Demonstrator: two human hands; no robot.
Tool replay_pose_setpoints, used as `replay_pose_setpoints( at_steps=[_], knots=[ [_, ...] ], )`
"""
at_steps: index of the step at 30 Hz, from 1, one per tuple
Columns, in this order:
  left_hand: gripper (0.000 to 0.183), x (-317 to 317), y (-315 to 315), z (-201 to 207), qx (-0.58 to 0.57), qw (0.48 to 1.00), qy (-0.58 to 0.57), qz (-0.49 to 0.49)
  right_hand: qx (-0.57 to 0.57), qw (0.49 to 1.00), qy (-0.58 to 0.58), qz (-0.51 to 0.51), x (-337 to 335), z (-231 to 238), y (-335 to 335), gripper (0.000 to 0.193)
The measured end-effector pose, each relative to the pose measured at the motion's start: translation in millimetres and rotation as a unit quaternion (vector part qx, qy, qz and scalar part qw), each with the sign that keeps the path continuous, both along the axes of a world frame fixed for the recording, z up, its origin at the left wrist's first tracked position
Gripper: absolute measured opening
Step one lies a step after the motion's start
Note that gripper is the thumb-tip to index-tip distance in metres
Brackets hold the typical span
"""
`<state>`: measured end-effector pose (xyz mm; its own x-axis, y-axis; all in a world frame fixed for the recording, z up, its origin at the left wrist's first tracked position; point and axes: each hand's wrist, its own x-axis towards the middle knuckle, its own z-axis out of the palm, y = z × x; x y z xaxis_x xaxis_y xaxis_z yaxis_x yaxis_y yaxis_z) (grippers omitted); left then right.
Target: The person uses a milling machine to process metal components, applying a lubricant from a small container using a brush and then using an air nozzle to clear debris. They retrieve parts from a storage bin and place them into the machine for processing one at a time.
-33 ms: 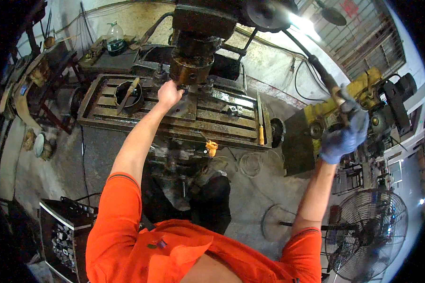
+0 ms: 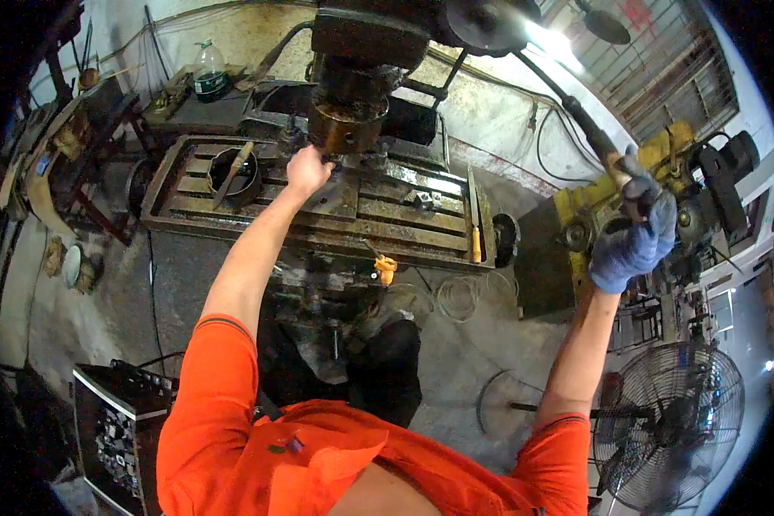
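Observation:
My left hand (image 2: 310,172), bare, reaches over the slotted machine table (image 2: 271,206) to just below the dark spindle head (image 2: 348,120). Its fingers are closed, and whatever is in them is hidden. My right hand (image 2: 636,232) wears a blue-grey glove and is wrapped round the end of a long machine lever (image 2: 586,127), which slopes down from the upper machine body. A small metal block (image 2: 422,200) sits on the table right of the spindle. Farther right lies a file (image 2: 476,228) with a yellow handle.
A black pot (image 2: 248,185) with a brush (image 2: 234,175) across it stands on the table's left. Yellow pieces (image 2: 385,269) hang at its front edge. A yellow-green machine (image 2: 576,206) is at right, a floor fan (image 2: 666,426) at lower right, and a box of metal pieces (image 2: 116,439) at lower left.
My right hand has shifted slightly to the right, with the lever's end still in it. My left hand stays at the spindle.

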<state>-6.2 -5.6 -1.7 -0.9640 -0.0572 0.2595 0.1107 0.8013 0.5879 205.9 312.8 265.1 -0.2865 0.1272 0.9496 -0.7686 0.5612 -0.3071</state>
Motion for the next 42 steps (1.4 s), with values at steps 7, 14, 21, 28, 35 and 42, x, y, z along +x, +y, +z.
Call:
replay_pose_setpoints(
  at_steps=[7, 14, 21, 28, 35, 42],
  knots=[
    [0.031, 2.4, 6.6, 2.3, -0.005, 1.000, 0.001, 0.020, -0.017, 0.998, -0.003, -0.053, 5.4, -28.1, -15.6, 0.031],
    [0.029, 11.6, 7.5, 13.7, 0.003, 1.000, 0.001, 0.009, -0.026, 0.999, 0.008, -0.025, 2.2, -25.3, -10.3, 0.031],
    [0.035, 4.6, -12.1, -0.7, 0.017, 1.000, -0.005, -0.023, -0.076, 0.996, -0.025, -0.035, 8.0, -36.0, -22.5, 0.031],
    [0.043, 72.1, -72.3, 25.0, 0.080, 0.971, -0.022, -0.225, -0.023, 1.000, -0.007, -0.011, 7.2, -52.0, -15.8, 0.043],
    [0.039, 230.4, -210.7, 77.0, -0.025, 0.981, -0.124, -0.145, 0.145, 0.964, 0.078, -0.210, 3.3, -62.8, -16.3, 0.015],
    [0.036, 395.6, -360.8, 80.3, 0.091, 0.974, -0.075, 0.191, 0.228, 0.935, 0.099, -0.255, 4.9, -80.2, 4.3, 0.020]
  ],
)
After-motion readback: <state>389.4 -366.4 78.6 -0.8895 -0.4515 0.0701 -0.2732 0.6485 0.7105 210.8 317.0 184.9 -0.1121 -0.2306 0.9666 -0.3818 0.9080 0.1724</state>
